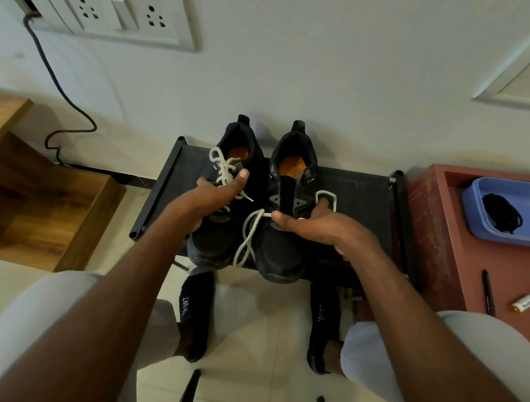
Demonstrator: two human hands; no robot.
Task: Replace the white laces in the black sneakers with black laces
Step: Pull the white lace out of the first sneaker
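**White laces coming out of black sneakers on a small black rack**

Two black mesh sneakers with orange insoles stand side by side, toes near, on a black fabric-topped metal rack (350,187). The left sneaker (222,229) still carries its knotted white woven lace (224,169) near the collar. The left hand (218,195) grips this shoe's upper, thumb stretched up beside the knot. On the right sneaker (281,251), the eyelets look mostly bare; the right hand (314,225) pinches its loose white cord lace (249,240), which loops down between the shoes and curls over a finger at the far side.

Right of the rack, a red wooden tray-table (434,228) holds a blue plastic tub (477,218) with the coiled black laces (502,213), a black pen (488,292) and a small battery (527,302) whose print is unreadable. Both dark socks read "SPORT" (186,304).
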